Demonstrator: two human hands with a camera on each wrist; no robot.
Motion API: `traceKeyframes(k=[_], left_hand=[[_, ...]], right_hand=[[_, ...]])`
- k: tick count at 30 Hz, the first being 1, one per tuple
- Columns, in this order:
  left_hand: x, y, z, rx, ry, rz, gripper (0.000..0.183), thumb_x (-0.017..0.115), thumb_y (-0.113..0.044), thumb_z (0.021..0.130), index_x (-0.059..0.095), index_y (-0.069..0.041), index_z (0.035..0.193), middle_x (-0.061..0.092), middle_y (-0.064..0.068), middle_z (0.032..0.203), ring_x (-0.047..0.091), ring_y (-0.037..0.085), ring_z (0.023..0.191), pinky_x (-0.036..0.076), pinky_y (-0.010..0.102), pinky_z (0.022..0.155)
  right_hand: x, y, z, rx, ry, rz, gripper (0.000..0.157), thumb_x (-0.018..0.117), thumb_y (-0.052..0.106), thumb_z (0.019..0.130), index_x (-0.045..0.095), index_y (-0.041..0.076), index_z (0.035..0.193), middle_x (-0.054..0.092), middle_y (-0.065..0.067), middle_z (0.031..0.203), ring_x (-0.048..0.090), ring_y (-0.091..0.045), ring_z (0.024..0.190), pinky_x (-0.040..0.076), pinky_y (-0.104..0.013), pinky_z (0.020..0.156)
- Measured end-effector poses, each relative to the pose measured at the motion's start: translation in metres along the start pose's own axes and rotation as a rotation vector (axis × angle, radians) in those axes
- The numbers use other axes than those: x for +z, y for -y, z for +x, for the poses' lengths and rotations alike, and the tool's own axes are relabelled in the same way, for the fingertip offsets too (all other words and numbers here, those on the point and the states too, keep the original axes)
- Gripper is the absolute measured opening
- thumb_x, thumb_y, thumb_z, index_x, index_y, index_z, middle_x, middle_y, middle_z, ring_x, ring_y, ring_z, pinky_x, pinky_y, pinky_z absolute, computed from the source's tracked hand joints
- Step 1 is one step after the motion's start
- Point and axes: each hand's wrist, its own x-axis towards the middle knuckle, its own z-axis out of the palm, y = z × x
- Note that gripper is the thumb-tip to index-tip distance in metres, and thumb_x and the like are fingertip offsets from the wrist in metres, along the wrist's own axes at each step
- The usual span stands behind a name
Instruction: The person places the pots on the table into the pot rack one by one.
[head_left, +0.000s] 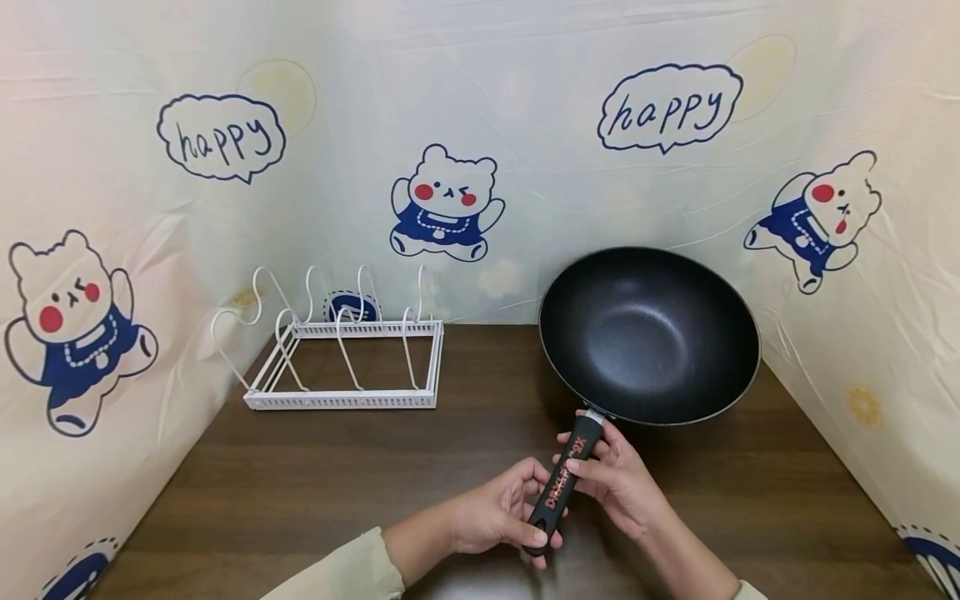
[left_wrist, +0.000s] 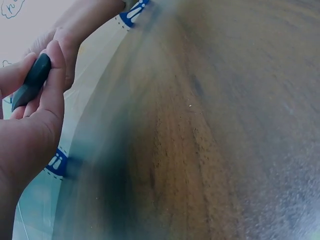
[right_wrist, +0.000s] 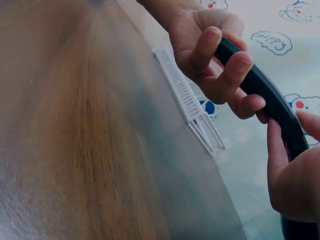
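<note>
A black wok is held up over the right side of the table, its dark inside facing the head camera. Its black handle, with reddish lettering, slants down toward the person. At the handle's end, my left hand pinches it, thumb on top and fingers beneath. My right hand grips the handle nearer the pan, its thumb across the lettering. In the right wrist view the handle stands well above the table, with the left hand's fingers along its underside.
A white wire rack with several upright curved dividers stands at the back left of the brown wooden table. Pale curtains printed with cartoon bears and "happy" bubbles enclose the back and both sides.
</note>
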Motion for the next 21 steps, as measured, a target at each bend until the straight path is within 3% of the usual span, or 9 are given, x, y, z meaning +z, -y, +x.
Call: traceKeyframes(k=[6,10,15,21], left_hand=[[0.001,0.004,0.000,0.036,-0.005,0.008,0.052,0.057,0.022,0.083,0.033,-0.003,0.121,0.050,0.017,0.123,0.067,0.024,0.093,0.059,0.037,0.068],[-0.002,0.003,0.000,0.029,0.022,0.003,0.047,0.059,0.017,0.086,0.035,-0.004,0.121,0.054,0.016,0.123,0.067,0.024,0.094,0.059,0.042,0.072],[-0.013,0.000,-0.001,-0.019,0.169,-0.112,0.035,0.057,-0.002,0.095,0.040,-0.006,0.125,0.058,0.012,0.126,0.065,0.026,0.104,0.052,0.054,0.086],[-0.019,0.003,0.002,-0.066,0.360,-0.164,0.059,0.063,-0.020,0.096,0.034,-0.005,0.146,0.058,0.005,0.127,0.060,0.022,0.113,0.045,0.056,0.097]], right_hand=[[-0.004,-0.001,0.005,-0.064,0.073,-0.125,0.065,0.060,-0.008,0.088,0.029,0.007,0.143,0.057,-0.016,0.120,0.065,-0.029,0.104,0.056,-0.041,0.083],[-0.004,0.000,0.009,-0.100,0.123,-0.148,0.068,0.061,-0.009,0.088,0.026,0.001,0.145,0.056,-0.016,0.117,0.066,-0.028,0.103,0.056,-0.040,0.084],[-0.001,0.005,0.013,-0.137,0.200,-0.145,0.069,0.062,-0.008,0.088,0.026,0.001,0.146,0.056,-0.013,0.116,0.065,-0.026,0.103,0.055,-0.038,0.086],[0.004,0.011,0.016,-0.139,0.310,-0.122,0.068,0.060,-0.010,0.089,0.025,0.002,0.148,0.055,-0.013,0.117,0.065,-0.028,0.104,0.052,-0.039,0.091]])
